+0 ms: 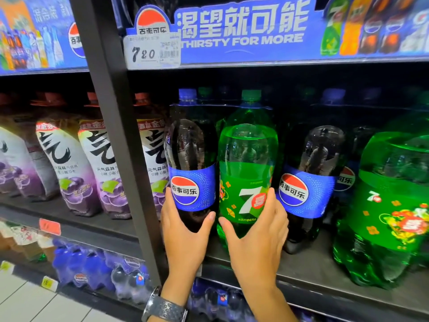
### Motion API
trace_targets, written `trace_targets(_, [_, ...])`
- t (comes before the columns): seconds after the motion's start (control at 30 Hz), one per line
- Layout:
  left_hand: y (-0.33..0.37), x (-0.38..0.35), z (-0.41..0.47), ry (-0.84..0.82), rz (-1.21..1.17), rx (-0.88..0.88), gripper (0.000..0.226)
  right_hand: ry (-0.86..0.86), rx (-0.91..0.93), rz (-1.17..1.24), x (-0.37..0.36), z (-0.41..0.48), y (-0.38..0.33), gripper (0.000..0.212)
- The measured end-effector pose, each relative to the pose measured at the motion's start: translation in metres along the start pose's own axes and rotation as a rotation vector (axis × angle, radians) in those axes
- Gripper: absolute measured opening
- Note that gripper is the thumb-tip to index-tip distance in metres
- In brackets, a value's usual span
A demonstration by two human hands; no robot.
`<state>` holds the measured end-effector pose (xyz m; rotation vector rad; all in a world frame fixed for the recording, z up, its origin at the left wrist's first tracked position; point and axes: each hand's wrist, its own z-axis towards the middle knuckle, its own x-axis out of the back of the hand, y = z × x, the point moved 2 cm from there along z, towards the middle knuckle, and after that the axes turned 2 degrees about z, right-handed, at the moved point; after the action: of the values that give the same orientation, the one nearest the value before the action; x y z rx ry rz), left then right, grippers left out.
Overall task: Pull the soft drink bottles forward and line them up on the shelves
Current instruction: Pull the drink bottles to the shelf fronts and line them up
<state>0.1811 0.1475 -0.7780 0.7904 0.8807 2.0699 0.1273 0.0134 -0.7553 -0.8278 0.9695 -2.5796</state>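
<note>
A dark cola bottle with a blue label stands at the left end of the middle shelf. My left hand grips its lower body, thumb on the right side. Right beside it stands a green lemon-lime bottle, and my right hand wraps around its lower part. The two bottles are joined at the necks by a blue carrier band. A second cola bottle stands further back to the right. Another green bottle stands near the shelf's front at far right.
A black upright post borders the shelf on the left. Beyond it stand white and purple grape drink bottles. A blue banner with a price tag runs overhead. Wrapped packs of small blue bottles fill the lower shelf.
</note>
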Motion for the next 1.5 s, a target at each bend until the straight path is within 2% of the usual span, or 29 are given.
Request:
trace_targets(0.13, [0.012,0.004,-0.010,-0.058,0.132,-0.024,0.097,-0.108,-0.010,0.039,0.004,0.004,0.004,0.116])
trace_targets(0.23, [0.034,0.014,-0.028,-0.004,0.187,-0.264,0.069,-0.222,0.020,0.201,0.017,0.000,0.015,0.093])
trace_targets(0.3, [0.045,0.015,-0.046,-0.065,0.097,-0.334,0.058,-0.281,-0.011,0.290,0.025,-0.004,0.025,0.075])
trace_targets(0.43, [0.059,0.001,-0.074,-0.288,-0.118,-0.225,0.063,-0.439,-0.170,0.486,0.030,0.001,0.033,0.061])
trace_targets(0.53, [0.063,-0.007,-0.082,-0.343,-0.116,-0.221,0.069,-0.521,-0.284,0.599,0.026,0.003,0.036,0.062])
trace_targets(0.63, [0.060,-0.006,-0.078,-0.357,-0.147,-0.197,0.072,-0.564,-0.308,0.649,0.024,-0.005,0.035,0.064])
trace_targets(0.77, [0.051,-0.008,-0.067,-0.386,-0.229,-0.092,0.073,-0.562,-0.281,0.635,0.026,-0.015,0.032,0.070])
trace_targets(0.87, [0.048,-0.008,-0.059,-0.425,-0.265,-0.004,0.074,-0.566,-0.210,0.605,0.029,-0.022,0.031,0.065])
trace_targets(0.97, [0.051,-0.006,-0.058,-0.434,-0.231,-0.022,0.076,-0.587,-0.187,0.598,0.034,-0.020,0.035,0.062])
trace_targets(1.07, [0.055,-0.004,-0.061,-0.402,-0.141,-0.073,0.076,-0.570,-0.186,0.620,0.044,-0.011,0.036,0.050])
trace_targets(1.17, [0.066,0.000,-0.065,-0.273,-0.093,-0.125,0.058,-0.341,-0.138,0.579,0.063,0.000,0.046,0.038])
trace_targets(1.27, [0.087,0.000,-0.072,-0.209,-0.117,-0.260,0.043,-0.045,-0.094,0.420,0.086,0.016,0.061,0.042])
trace_targets(1.33, [0.102,-0.009,-0.079,-0.311,-0.175,-0.265,0.040,-0.022,-0.147,0.344,0.092,0.028,0.072,0.055])
trace_targets(1.4, [0.115,-0.027,-0.085,-0.467,-0.243,-0.197,0.047,-0.110,-0.203,0.279,0.093,0.037,0.075,0.066])
trace_targets(1.5, [0.130,-0.058,-0.087,-0.608,-0.297,-0.096,0.058,-0.206,-0.242,0.279,0.089,0.040,0.077,0.066])
